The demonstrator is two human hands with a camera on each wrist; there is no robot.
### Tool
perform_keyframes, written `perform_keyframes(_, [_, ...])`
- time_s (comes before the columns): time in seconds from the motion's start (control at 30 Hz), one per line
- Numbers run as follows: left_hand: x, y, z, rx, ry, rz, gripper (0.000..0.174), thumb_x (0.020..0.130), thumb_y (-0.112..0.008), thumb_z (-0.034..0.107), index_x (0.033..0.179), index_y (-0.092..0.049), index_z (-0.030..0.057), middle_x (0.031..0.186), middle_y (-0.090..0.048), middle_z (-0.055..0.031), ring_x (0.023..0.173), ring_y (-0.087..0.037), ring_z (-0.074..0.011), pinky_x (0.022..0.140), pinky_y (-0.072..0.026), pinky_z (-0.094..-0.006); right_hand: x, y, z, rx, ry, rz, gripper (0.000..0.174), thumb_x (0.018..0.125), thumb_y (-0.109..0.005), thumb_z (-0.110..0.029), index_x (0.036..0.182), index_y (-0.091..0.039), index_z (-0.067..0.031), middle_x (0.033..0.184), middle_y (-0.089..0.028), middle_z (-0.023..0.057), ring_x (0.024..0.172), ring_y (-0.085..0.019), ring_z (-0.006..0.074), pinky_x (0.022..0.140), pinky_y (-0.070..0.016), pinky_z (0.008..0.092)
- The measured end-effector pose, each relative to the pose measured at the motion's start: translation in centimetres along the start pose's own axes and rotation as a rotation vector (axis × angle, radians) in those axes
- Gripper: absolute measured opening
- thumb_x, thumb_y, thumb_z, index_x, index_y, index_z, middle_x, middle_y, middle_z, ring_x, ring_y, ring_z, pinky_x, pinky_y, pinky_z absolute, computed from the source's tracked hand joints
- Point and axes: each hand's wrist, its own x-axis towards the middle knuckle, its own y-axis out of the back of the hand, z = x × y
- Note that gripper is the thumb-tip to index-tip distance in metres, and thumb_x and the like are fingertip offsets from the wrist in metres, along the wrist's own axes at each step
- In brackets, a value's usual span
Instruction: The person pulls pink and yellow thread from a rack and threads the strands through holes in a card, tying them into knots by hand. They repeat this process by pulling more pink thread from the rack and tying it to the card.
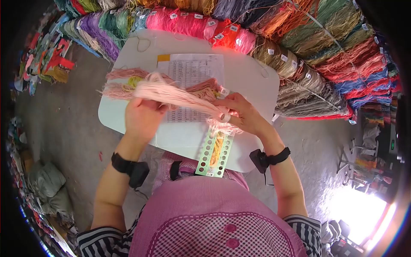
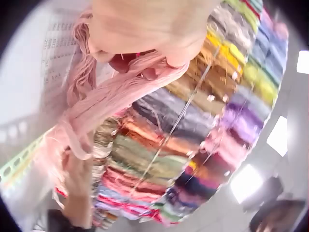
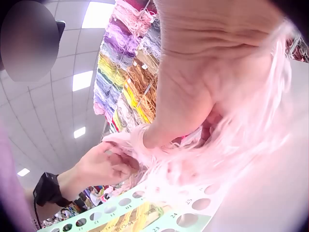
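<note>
A pale pink thread skein [image 1: 180,96] stretches between both hands over the table. My left hand [image 1: 143,118] grips its left part, with the strands running through the curled fingers [image 2: 176,53] in the left wrist view. At the other end my right hand [image 1: 242,113] holds the skein, a small white tag [image 1: 225,117] by its fingers. Loose strands [image 3: 251,130] spread below the right palm. Beneath the held skein lie darker pink skeins [image 1: 117,90] with a yellow-green tie [image 1: 135,81]. A pale green card with punched holes [image 1: 204,158] sits below the right hand, strands overlapping its top.
Printed sheets [image 1: 195,68] lie on the white table [image 1: 252,79] behind the skein. Tagged, colourful thread bundles [image 1: 184,21] line the table's far side and fill the right [image 1: 338,51]. The person's pink apron [image 1: 205,201] is close to the near edge.
</note>
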Motion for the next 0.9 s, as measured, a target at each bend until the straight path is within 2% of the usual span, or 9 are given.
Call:
perform_keyframes(0.13, [-3.3, 0.8, 4.8, -0.285, -0.14, 0.38, 0.046, 0.098, -0.041, 0.036, 0.134, -0.048, 0.0086, 0.135, -0.053, -0.0117, 0.109, -0.056, -0.0273, 0.09, -0.0423, -0.042, -0.1, -0.3, 0.7, -0.045, 0.051, 0.031, 0.045, 0.084, -0.073, -0.029, 0.127, -0.063, -0.0228, 0.105, -0.053, 0.0102, 0.095, -0.057, 0.0241, 0.083, -0.05, 0.0353])
perform_keyframes(0.23, [-5.6, 9.0, 9.2, 0.179, -0.294, 0.552, 0.041, 0.094, -0.049, 0.033, 0.128, -0.055, 0.009, 0.127, -0.06, -0.0121, 0.103, -0.061, -0.0282, 0.085, -0.0468, -0.0425, -0.6, -0.3, -0.1, -0.035, 0.08, 0.102, 0.045, 0.081, -0.076, -0.027, 0.124, -0.064, -0.0185, 0.1, -0.055, 0.0097, 0.089, -0.059, 0.0222, 0.08, -0.052, 0.034])
perform_keyframes(0.3, [-7.2, 8.4, 11.3, 2.057, 0.024, 0.571, 0.031, 0.087, -0.059, 0.023, 0.114, -0.065, 0.0075, 0.107, -0.069, -0.0117, 0.092, -0.065, -0.0266, 0.079, -0.0509, -0.0394, -0.6, -0.9, -0.7, -0.017, 0.073, 0.167, 0.043, 0.079, -0.077, -0.025, 0.12, -0.065, -0.0145, 0.097, -0.056, 0.0091, 0.085, -0.06, 0.021, 0.078, -0.053, 0.0329])
perform_keyframes(0.33, [-7.0, 6.1, 10.9, 2.055, 0.025, 0.568, 0.031, 0.087, -0.059, 0.023, 0.114, -0.065, 0.0075, 0.107, -0.069, -0.0117, 0.092, -0.065, -0.0266, 0.079, -0.0509, -0.0394, -0.7, -1.5, -0.6, 0.038, 0.054, 0.266, 0.034, 0.079, -0.078, -0.021, 0.108, -0.066, -0.0081, 0.094, -0.056, 0.0057, 0.078, -0.057, 0.016, 0.073, -0.0501, 0.0282])
perform_keyframes(0.43, [-4.4, 0.4, 5.1, 1.914, -0.156, -0.069, 0.023, 0.085, -0.064, 0.011, 0.104, -0.068, -0.0001, 0.095, -0.069, -0.0126, 0.075, -0.068, -0.0201, 0.065, -0.0537, -0.0304, -0.8, -2.3, 0.6, 0.145, -0.031, 0.318, 0.024, 0.077, -0.08, -0.015, 0.087, -0.065, -0.0004, 0.087, -0.055, 0.002, 0.07, -0.052, 0.0102, 0.065, -0.0455, 0.0239])
perform_keyframes(0.57, [-1.0, -5.0, -4.1, 0.999, 0.246, -0.061, 0.025, 0.094, -0.058, 0.014, 0.116, -0.057, 0.0017, 0.097, -0.066, -0.0082, 0.061, -0.065, -0.0132, 0.048, -0.0497, -0.0242, -1.0, -2.8, 0.6, 0.4, -0.179, 0.265, 0.02, 0.076, -0.08, -0.011, 0.074, -0.065, 0.0014, 0.08, -0.052, -0.0015, 0.069, -0.047, 0.0059, 0.059, -0.0389, 0.024])
perform_keyframes(0.7, [0.4, -4.7, -7.3, 0.949, 0.223, -0.058, 0.024, 0.097, -0.055, 0.02, 0.115, -0.049, 0.0047, 0.095, -0.064, -0.0083, 0.058, -0.065, -0.0146, 0.043, -0.0467, -0.0232, -0.9, -2.9, 0.8, 0.448, -0.187, 0.259, 0.015, 0.077, -0.078, -0.011, 0.08, -0.068, 0.0004, 0.082, -0.054, -0.0026, 0.069, -0.048, 0.0057, 0.061, -0.0413, 0.0241])
perform_keyframes(0.77, [0.7, -5.4, -6.8, 0.878, 0.464, -0.023, 0.025, 0.097, -0.056, 0.025, 0.11, -0.045, 0.0061, 0.09, -0.062, -0.0087, 0.051, -0.061, -0.0138, 0.042, -0.0445, -0.0241, -0.7, -3.1, 0.9, 0.454, -0.127, 0.281, 0.013, 0.078, -0.077, -0.01, 0.084, -0.071, -0.0009, 0.082, -0.055, -0.001, 0.069, -0.05, 0.007, 0.062, -0.0429, 0.0239])
perform_keyframes(0.9, [0.4, -7.2, -5.9, 1.115, 0.358, -0.075, 0.037, 0.094, -0.06, 0.034, 0.107, -0.043, 0.0029, 0.088, -0.062, -0.0123, 0.064, -0.068, -0.0205, 0.049, -0.0488, -0.0292, -0.3, -3.4, -0.3, 0.252, -0.127, 0.253, 0.013, 0.078, -0.075, -0.01, 0.089, -0.072, -0.0015, 0.081, -0.056, 0.0005, 0.07, -0.052, 0.0081, 0.063, -0.0441, 0.0237])
